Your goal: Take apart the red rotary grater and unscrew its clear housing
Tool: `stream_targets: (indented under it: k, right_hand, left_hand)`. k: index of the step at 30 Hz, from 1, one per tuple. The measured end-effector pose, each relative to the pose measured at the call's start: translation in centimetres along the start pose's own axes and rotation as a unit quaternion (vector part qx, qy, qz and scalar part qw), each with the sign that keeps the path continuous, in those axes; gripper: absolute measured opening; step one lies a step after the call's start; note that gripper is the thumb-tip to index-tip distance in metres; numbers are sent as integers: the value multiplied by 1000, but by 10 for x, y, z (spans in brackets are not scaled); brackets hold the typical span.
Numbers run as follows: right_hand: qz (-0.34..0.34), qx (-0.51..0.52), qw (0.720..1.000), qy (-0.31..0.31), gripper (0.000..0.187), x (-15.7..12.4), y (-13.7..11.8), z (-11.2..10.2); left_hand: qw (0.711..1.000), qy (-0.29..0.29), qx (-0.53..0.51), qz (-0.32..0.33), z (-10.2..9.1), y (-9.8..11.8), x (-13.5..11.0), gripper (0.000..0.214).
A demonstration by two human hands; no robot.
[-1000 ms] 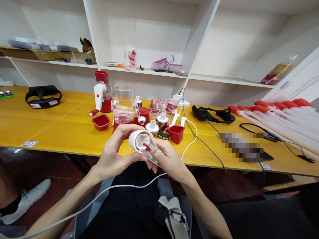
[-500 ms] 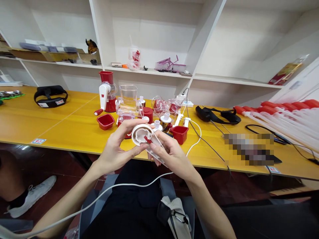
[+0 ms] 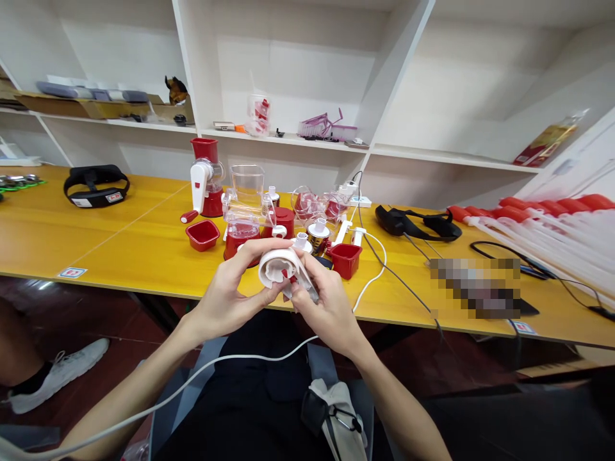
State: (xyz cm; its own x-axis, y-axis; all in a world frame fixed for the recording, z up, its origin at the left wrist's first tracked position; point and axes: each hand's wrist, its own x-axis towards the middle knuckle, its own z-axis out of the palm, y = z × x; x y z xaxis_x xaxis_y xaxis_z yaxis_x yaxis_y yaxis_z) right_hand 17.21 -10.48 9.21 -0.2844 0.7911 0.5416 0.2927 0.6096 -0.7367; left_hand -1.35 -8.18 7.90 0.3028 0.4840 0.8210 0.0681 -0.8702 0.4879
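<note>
Both hands clamped on same piece: white plastic part [image 3: 266, 271], round hollow end w/ flatter arm running off to the R. Part held up off table, over its near edge, above lap.

L hand [image 3: 225, 296]: fingers over top of round end, thumb underneath at the opening. R hand [image 3: 327, 308]: grips flatter arm, thumb on near face beside small red piece [image 3: 286, 274]. Red piece sits inside the part; thumbs cover some of it, so can't say how well seated.

Yellow table [image 3: 129, 256], just beyond hands: clear plastic housing [image 3: 246, 203] on red base [image 3: 239, 238]; red cup [image 3: 202, 235] to its L; 2nd red cup [image 3: 346, 260] R of ctr. Btwn housing & 2nd cup: metal drum w/ white top [image 3: 318, 234]. Behind L cup, upright grinder [image 3: 205, 176] w/ white crank, red knob.

Farther R: black headset [image 3: 417, 224], then row of red-capped tubes [image 3: 542, 224]. Far L: black strap [image 3: 96, 187]. White cable [image 3: 269, 357] crosses below hands, over lap.
</note>
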Motion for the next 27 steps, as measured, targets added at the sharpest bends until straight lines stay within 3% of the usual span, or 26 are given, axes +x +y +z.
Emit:
stream_targets:
  k: [5,8,11,14,18,21,24,27]
  right_hand:
    - [-1,-41,999,26,8,1,0,2]
    - [10,-26,999,23,17,1,0,-1]
    - [29,45,997,-49,20,0,2,-7]
    - [59,150,974,-160,32,1,7,-16]
    - [86,281,913,-283,44,5,19,-22]
    - [105,317,882,-331,44,6,27,-20]
    - [115,271,894,-338,49,7,29,-17]
    - [90,172,937,-292,50,8,26,-14]
  left_hand:
    - [1000,5,10,6,0,-1,0,55]
    - [1000,13,13,8,-3,-2,3,53]
    - [999,41,-6,5,-7,-2,9,48]
    - [997,48,-65,-7,-12,-2,16,40]
    - [990,-23,-137,-21,-22,-3,19,37]
    - [984,-91,-148,-26,-31,-4,19,32]
    - [983,-135,-109,-56,-37,-5,17,33]
    - [976,-169,-111,-85,-40,-3,15,42]
